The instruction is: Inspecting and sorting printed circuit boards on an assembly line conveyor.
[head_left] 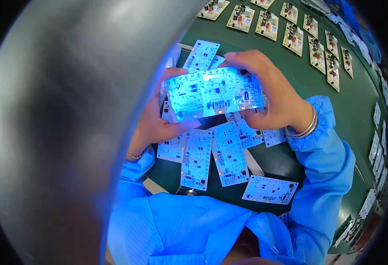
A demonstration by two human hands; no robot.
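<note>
A circuit board (pixel 216 92), lit bright blue, is held up level between both hands, its component side facing me. My left hand (pixel 152 117) grips its left end, thumb along the lower edge and fingertips at the upper edge; part of that hand is hidden behind a large dark curved object. My right hand (pixel 275 90) pinches the right end, thumb below and fingers above. Under the held board, several similar boards lie spread and overlapping, among them one circuit board (pixel 196 159) and another circuit board (pixel 230 152) side by side.
The blurred grey curved object (pixel 61 123) covers the left of the view. On the green table (pixel 348 115), rows of boards with tall components (pixel 293 39) stand at the far right. More flat boards (pixel 374 145) line the right edge. A single board (pixel 270 190) lies near my body.
</note>
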